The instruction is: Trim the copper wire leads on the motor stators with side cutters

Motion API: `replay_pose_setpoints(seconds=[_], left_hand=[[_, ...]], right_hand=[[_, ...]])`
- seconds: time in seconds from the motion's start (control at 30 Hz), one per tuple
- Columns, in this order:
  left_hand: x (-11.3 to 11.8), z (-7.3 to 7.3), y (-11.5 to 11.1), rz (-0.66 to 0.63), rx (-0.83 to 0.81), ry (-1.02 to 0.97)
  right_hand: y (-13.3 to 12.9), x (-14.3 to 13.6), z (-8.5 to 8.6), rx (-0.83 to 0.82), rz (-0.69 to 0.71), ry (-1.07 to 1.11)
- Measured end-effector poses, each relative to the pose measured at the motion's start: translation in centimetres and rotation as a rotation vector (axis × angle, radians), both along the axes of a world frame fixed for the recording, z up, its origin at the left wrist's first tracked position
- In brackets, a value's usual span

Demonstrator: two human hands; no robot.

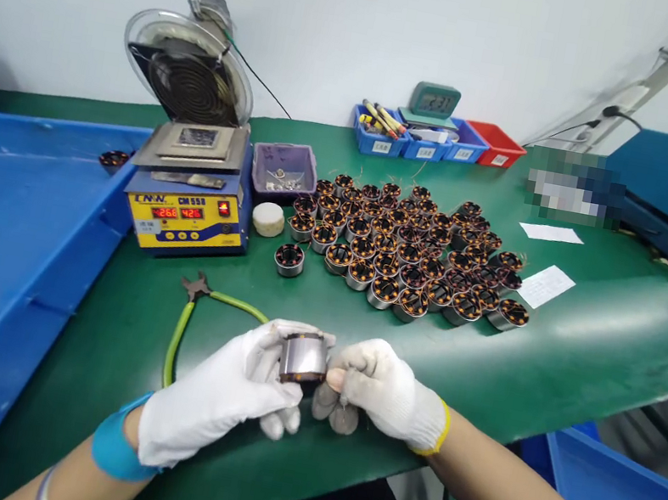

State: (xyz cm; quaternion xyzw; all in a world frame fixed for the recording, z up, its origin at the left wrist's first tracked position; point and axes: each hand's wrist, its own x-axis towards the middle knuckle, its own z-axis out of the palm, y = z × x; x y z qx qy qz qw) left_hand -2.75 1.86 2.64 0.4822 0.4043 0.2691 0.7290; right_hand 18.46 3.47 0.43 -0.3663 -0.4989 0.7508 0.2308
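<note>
My left hand (251,373), in a white glove, is wrapped round a motor stator (305,358), a silvery ring with dark windings at its ends. The ring is held on its side above the green table. At its right end is my right hand (371,386), in a knitted glove with a yellow cuff and a bare thumb tip. Its fingers are pinched close to the stator's edge; what is between them is too small to make out. Green-handled cutters (196,288) lie opened on the table, partly under my left hand.
Several upright stators (383,291) crowd the green table (576,344). A solder pot (190,207) stands at the left, beside a purple bin (288,147) and a white round block (268,219). A blue tray (8,227) borders the left. Small bins (381,147) line the wall.
</note>
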Motion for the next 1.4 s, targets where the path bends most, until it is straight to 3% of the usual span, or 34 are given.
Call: replay_pose_setpoints(seconds=[0.1,0.23,0.3,0.37,0.4,0.43,0.5,0.53,0.6,0.67,0.73,0.83,0.9,0.97,1.0,1.07,1.1,1.17,1.23,1.3,1.4], left_hand=[[-0.1,0.2,-0.7,0.012,0.397,0.002],[-0.5,0.7,-2.2,-0.013,1.102,0.289],[-0.6,0.7,-2.6,0.044,1.270,0.347],[-0.5,0.4,-2.5,0.253,1.130,0.356],[-0.4,0.3,-2.2,0.392,0.927,0.350],[-0.2,0.1,-1.8,0.437,0.673,0.323],[0.1,-0.2,-0.9,0.190,0.124,0.185],[0.2,-0.3,-0.5,0.077,-0.066,0.128],[0.4,-0.5,-0.1,-0.010,-0.260,0.052],[0.5,-0.4,-0.1,0.016,-0.262,0.022],[0.4,0.0,-0.6,0.061,-0.147,-0.028],[0.1,0.7,-1.8,0.084,0.263,-0.020],[0.0,0.9,-2.7,0.066,0.633,0.101],[0.1,0.6,-3.3,0.167,0.867,0.185],[0.2,0.4,-3.3,0.281,0.849,0.202],[0.5,-0.2,-2.8,0.432,0.562,0.224],[0.6,-0.5,-2.3,0.351,0.345,0.215],[0.7,-0.7,-1.3,0.062,-0.089,0.123],[0.6,-0.5,-0.7,-0.097,-0.305,0.047],[0.4,-0.1,-0.6,-0.038,-0.229,-0.002],[-0.2,0.7,-1.4,0.050,0.165,-0.040]], right_hand=[[0.0,0.3,-0.3,-0.050,0.004,0.068],[-0.1,0.5,-0.3,-0.088,0.059,0.117],[-0.2,0.6,-0.2,-0.048,0.077,0.107],[-0.4,0.8,-0.1,0.073,0.067,0.056],[-0.4,0.9,0.1,0.175,0.058,0.020],[-0.4,1.0,0.2,0.301,0.049,-0.017],[-0.4,1.1,0.5,0.577,0.024,-0.086],[-0.4,1.1,0.6,0.697,0.014,-0.117],[-0.5,0.9,0.6,0.816,0.007,-0.169],[-0.6,0.7,0.4,0.692,0.018,-0.178],[-0.7,0.5,-0.1,0.386,0.008,-0.107],[-0.7,0.3,-0.6,0.044,-0.046,0.059],[-0.7,0.4,-0.6,0.007,-0.026,0.108],[-0.8,0.7,-0.5,0.052,0.027,0.087],[-0.9,0.8,-0.4,0.115,0.046,0.062],[-1.1,1.1,-0.1,0.340,0.050,-0.007],[-1.1,1.2,0.1,0.483,0.039,-0.045],[-1.2,1.2,0.2,0.732,0.030,-0.110],[-1.1,1.1,0.2,0.782,0.041,-0.178],[-1.1,0.9,0.0,0.575,0.054,-0.206],[-1.0,0.6,-0.2,0.170,0.039,-0.108]])
